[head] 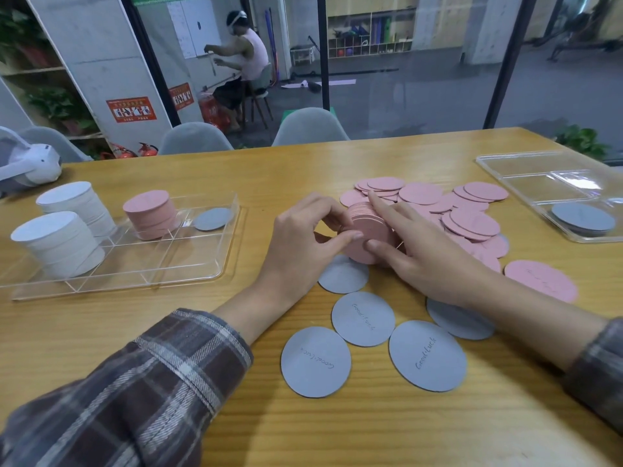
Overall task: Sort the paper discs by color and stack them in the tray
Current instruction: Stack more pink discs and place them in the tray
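Observation:
Both hands hold a tilted stack of pink discs [365,227] at the table's middle. My left hand [303,237] grips its left side with thumb and curled fingers. My right hand [414,251] pinches its right side, index finger stretched over the top. Loose pink discs [472,220] lie spread behind and to the right. Several grey-blue discs [362,318] lie flat in front. The clear tray [188,274] at left holds two white stacks [60,247], a pink stack [150,214] and a grey-blue disc [212,219].
A second clear tray [526,170] at the far right holds a grey-blue disc [583,219]. A white headset [30,163] lies at the table's far left. Grey chairs [310,128] stand behind the table. A person sits at work in the background.

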Demonstrator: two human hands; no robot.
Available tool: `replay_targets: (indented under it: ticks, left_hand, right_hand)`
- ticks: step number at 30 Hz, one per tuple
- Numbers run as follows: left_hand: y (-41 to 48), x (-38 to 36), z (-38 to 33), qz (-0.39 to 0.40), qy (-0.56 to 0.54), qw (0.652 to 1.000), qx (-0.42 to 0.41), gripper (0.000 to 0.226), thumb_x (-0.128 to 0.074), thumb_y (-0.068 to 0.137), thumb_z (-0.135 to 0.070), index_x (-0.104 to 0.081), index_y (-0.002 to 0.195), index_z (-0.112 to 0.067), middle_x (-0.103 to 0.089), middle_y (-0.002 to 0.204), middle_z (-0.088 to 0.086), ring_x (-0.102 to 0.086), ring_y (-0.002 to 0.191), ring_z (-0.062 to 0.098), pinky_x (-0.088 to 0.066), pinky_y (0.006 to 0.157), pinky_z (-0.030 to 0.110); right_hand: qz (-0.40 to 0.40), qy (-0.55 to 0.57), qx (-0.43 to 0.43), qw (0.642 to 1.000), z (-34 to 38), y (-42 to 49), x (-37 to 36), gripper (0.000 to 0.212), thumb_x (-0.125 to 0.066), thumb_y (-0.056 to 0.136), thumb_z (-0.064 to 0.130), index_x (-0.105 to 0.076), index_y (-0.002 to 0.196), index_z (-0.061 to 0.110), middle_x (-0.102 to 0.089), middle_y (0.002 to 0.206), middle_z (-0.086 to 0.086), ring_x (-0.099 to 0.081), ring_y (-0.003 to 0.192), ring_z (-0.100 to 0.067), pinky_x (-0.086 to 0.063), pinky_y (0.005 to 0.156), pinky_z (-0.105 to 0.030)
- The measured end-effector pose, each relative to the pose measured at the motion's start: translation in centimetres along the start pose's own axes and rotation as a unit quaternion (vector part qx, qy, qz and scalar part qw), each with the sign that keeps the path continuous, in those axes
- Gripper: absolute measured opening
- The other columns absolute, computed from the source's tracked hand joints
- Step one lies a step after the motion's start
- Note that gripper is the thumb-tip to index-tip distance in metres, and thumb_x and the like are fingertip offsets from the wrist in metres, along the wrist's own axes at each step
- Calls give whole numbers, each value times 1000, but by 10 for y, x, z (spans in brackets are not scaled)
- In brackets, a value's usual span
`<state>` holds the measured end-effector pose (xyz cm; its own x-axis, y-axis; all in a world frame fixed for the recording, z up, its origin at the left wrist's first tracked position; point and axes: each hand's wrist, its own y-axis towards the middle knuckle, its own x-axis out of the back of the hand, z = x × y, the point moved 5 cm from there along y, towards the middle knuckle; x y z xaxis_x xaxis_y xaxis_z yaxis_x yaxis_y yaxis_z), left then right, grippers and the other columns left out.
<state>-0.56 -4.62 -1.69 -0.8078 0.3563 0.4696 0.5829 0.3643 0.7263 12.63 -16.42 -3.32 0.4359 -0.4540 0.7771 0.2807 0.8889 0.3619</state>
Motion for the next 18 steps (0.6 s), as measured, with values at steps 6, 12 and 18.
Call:
replay_targets:
  ticks: [6,12,18]
  left_hand:
    - [-1,-5,7,37,47,998,28,36,-75,95,-30,-62,123,-13,-63,119,-4,-60,113,10,-47,95,17]
    - [-11,-26,21,230,101,962,108,71,-44,108,-51,-20,165,-16,-35,167,-1,-30,153,14,-28,124,43]
    - [-13,-25,6,233,196,949,81,71,-36,110,-44,-10,166,-9,-46,158,4,-39,144,19,-29,120,39]
  right_hand:
    - [-7,-1,6,1000,-1,1,1,69,-54,102,21,-16,160,23,-41,104,13,-39,98,17,-29,84,0]
    - [6,-11,-1,1000,-3,2,-4,71,-51,103,27,-10,161,21,-41,108,11,-43,95,11,-32,82,-3]
    - [4,-120,38,992,3,-4,-5,71,-34,104,40,-6,160,7,-38,127,-2,-44,110,-16,-36,93,-25]
